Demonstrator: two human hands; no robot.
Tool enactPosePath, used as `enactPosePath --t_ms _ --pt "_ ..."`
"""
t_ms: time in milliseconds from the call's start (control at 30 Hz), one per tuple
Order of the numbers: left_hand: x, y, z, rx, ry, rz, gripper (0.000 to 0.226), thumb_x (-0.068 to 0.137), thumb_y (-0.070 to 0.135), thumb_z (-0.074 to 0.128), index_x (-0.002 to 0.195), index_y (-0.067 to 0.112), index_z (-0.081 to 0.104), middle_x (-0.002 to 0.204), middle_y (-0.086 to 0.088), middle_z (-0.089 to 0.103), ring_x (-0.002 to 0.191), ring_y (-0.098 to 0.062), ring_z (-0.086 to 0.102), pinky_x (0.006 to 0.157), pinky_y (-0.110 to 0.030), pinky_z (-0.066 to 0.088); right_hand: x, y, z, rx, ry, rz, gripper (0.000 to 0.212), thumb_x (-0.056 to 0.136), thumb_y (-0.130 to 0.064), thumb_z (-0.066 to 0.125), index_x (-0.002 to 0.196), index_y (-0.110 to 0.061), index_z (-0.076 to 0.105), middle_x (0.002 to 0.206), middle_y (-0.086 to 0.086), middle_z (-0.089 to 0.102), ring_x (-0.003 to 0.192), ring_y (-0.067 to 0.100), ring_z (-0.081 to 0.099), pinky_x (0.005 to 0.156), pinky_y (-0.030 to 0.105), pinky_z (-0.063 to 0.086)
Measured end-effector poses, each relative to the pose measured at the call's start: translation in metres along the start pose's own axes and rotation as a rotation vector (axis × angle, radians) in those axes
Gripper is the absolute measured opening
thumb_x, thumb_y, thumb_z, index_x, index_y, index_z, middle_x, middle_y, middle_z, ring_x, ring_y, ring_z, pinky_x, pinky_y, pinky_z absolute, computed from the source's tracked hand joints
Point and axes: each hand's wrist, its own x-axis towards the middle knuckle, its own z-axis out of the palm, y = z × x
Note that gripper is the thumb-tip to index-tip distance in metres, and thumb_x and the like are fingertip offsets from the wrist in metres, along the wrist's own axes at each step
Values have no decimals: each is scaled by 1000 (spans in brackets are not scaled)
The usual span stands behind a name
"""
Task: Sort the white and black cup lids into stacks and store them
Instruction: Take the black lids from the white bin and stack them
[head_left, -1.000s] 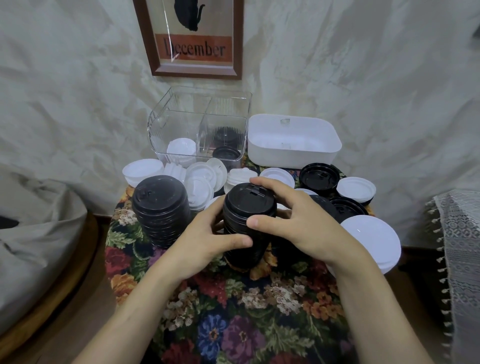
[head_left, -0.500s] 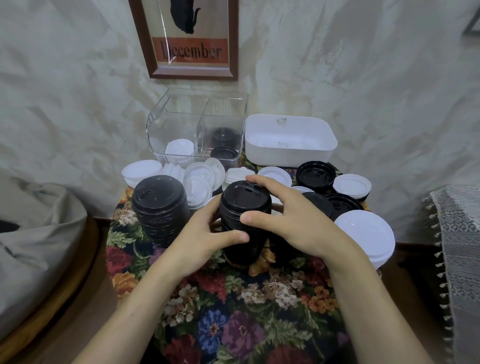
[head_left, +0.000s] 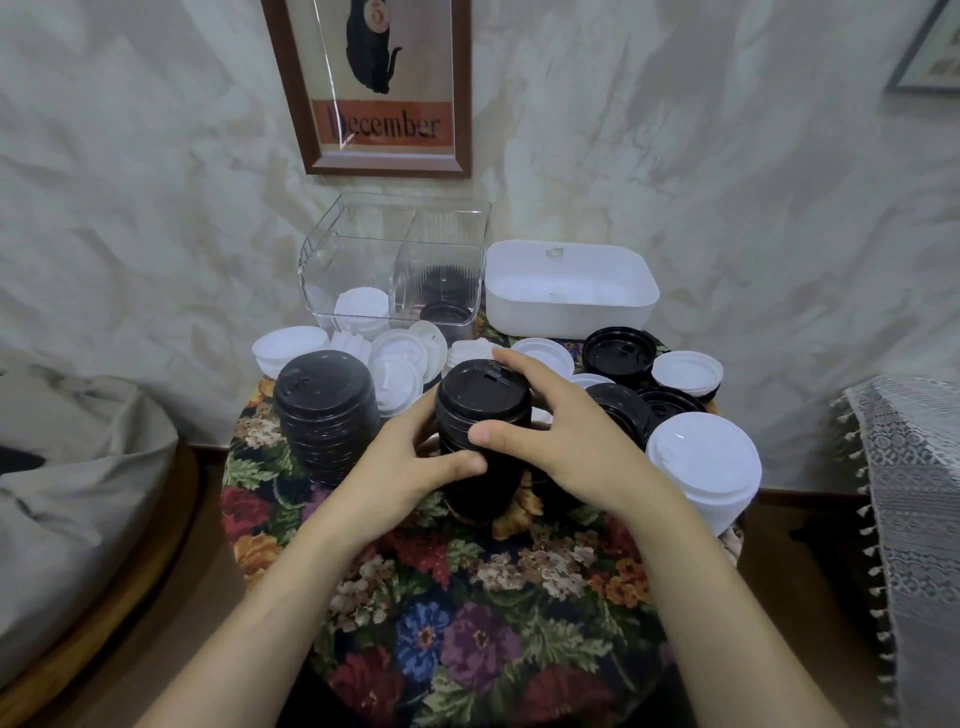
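Fingers (head_left: 457, 465) of the left hand (head_left: 405, 470) curl round the near-left side of a black lid stack (head_left: 483, 410), thumb pressed flat on its wall. Left of them, apart: a second black stack (head_left: 324, 415), upright on the floral cloth (head_left: 467, 597). Right hand (head_left: 569, 441) grips the same held stack from the other side, index finger over the top rim, thumb on the wall. Right of that hand, near the wrist: white lid stack (head_left: 704, 467). Beyond both hands: loose white lids (head_left: 400, 364) and loose black lids (head_left: 618, 353), then a clear divided bin (head_left: 363, 249) and a white tub (head_left: 569, 306).
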Motion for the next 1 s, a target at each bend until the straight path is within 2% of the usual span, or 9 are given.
enactPosePath --t_ms 133,200,267,333,500,600,733,867,1000 --pt "-1 6 -8 12 -97 -8 64 84 15 77 143 27 54 137 18 66 131 -3 58 103 -16 45 -1 -3 -8 14 -37 -28 94 73 -54 85 153 -53 35 147 -33 48 137 -12 42 118 35 40" --pt "-1 9 -12 -29 -105 -15 75 88 15 80 153 25 45 143 18 62 136 -3 54 108 -20 44 -1 -5 -9 7 -49 -40 89 77 -51 85 151 -53 37 147 -33 48 136 -12 42 118 36 40" --pt "0 11 -15 -89 -73 -12 88 87 25 81 161 29 32 151 19 55 142 -1 48 115 -25 41 0 -6 -10 10 -52 -52 82 79 -53 83 150 -52 41 146 -31 50 136 -10 44 117 37 41" --pt "-1 12 -15 -103 -56 7 92 84 37 77 162 32 29 155 19 50 144 0 45 117 -25 41 -1 -5 -9 41 -42 -72 75 81 -58 79 147 -52 45 147 -30 50 136 -7 46 116 39 42" --pt "-3 12 -8 -66 42 72 60 102 39 63 157 32 40 148 29 54 140 4 47 107 -11 40 -7 3 -5 170 25 -61 58 90 -49 69 145 -43 52 142 -31 56 133 -9 49 117 35 41" --pt "-1 11 -4 -42 75 99 60 97 33 58 155 28 43 142 30 58 136 5 51 103 -10 42 -8 8 1 224 47 -55 45 98 -35 67 142 -39 56 136 -25 63 131 -5 54 113 31 42" --pt "0 9 2 -34 86 109 54 96 26 59 148 27 48 134 32 63 130 7 56 100 -9 43 -8 13 7 268 61 -39 47 101 -33 63 147 -36 53 138 -23 63 129 -6 55 109 24 43" --pt "2 8 6 -28 85 112 51 94 23 59 144 25 48 128 34 65 124 9 58 97 -7 43 -9 14 11 264 49 -55 56 97 -45 61 151 -35 48 141 -21 60 128 -7 55 104 16 46" --pt "-1 1 5 -35 49 91 50 98 29 60 146 33 45 138 25 62 133 1 55 103 -12 43 -9 18 12 243 32 -60 55 99 -42 60 151 -35 46 145 -19 57 132 -5 52 109 19 44"
